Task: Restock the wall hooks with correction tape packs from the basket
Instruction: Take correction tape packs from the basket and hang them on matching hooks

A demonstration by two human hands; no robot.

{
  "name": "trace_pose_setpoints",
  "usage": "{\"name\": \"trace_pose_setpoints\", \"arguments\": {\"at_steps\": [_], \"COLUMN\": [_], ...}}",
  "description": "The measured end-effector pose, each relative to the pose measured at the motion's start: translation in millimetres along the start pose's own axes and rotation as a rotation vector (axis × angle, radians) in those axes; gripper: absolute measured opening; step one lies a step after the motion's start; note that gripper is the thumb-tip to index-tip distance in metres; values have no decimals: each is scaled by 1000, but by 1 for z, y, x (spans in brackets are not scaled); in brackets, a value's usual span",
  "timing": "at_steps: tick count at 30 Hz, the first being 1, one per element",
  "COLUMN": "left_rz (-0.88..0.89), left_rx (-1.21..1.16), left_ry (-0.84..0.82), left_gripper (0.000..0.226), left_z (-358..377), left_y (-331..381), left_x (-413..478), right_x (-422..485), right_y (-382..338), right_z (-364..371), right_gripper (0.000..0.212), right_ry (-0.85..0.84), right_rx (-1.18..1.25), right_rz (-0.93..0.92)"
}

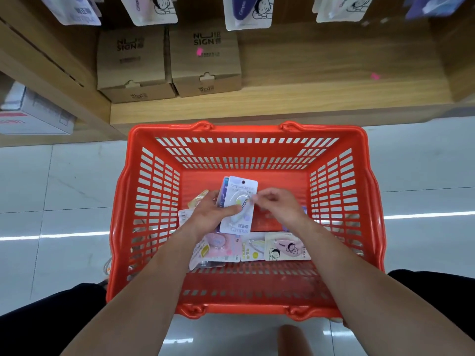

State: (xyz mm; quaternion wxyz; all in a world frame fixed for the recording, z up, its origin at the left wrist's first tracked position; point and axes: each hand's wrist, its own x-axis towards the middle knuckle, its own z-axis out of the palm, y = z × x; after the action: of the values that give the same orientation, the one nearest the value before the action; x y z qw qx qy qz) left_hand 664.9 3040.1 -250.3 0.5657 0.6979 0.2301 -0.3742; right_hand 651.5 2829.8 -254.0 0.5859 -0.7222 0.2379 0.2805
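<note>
Over the red basket (246, 129), the left hand (205, 214) grips a correction tape pack (241, 187) with a few more stacked behind it, thumb pressed across the front and fingers hidden underneath. The pack sticks out past the thumb toward the shelf (308, 98). The right hand (280, 205) pinches its right edge with curled fingertips. Loose packs (288, 249) lie on the basket floor under both wrists. Hanging packs (248, 11) show above two cardboard boxes (205, 60)

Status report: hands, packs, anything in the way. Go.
Left hand grips a stack of packs inside the basket. Right hand pinches the top pack. Loose packs below. Nothing blocking.
</note>
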Motion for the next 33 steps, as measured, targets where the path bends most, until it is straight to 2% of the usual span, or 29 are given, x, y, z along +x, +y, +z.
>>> {"name": "trace_pose_setpoints", "arguments": {"at_steps": [2, 4, 9, 15, 18, 24, 28, 31, 33], "left_rz": [3, 6, 11, 20, 17, 3, -2, -6, -7], "left_rx": [32, 41, 12, 43, 43, -2, -28, -16, -1], "left_ry": [39, 64, 76, 71, 65, 60, 62, 65, 64], "left_gripper": [41, 39, 53, 54, 52, 47, 49, 48, 46], "left_z": [-1, -2, -2, -2, -2, -2, -1, 1, 1], "left_y": [-1, -1, -3, -4, -3, -1, -2, -2, -1], "left_x": [0, 2, 6, 9, 6, 3, 2, 1, 0], "right_x": [4, 5, -1, 2, 4, 2, 2, 5, 5], "right_y": [14, 29, 46, 46, 51, 52, 49, 44, 41], "right_z": [-20, -37, -35, -44, -42, -45, -49, -52, -53], "right_gripper": [34, 43, 61, 61, 51, 65, 53, 51, 41], "right_ry": [138, 209, 182, 84, 5, 80, 65, 44, 15], "right_rx": [-207, -414, -763, -776, -903, -973, -986, -1006, -1066], "right_rz": [2, 65, 70, 115, 103, 59, 36, 42, 40]}}
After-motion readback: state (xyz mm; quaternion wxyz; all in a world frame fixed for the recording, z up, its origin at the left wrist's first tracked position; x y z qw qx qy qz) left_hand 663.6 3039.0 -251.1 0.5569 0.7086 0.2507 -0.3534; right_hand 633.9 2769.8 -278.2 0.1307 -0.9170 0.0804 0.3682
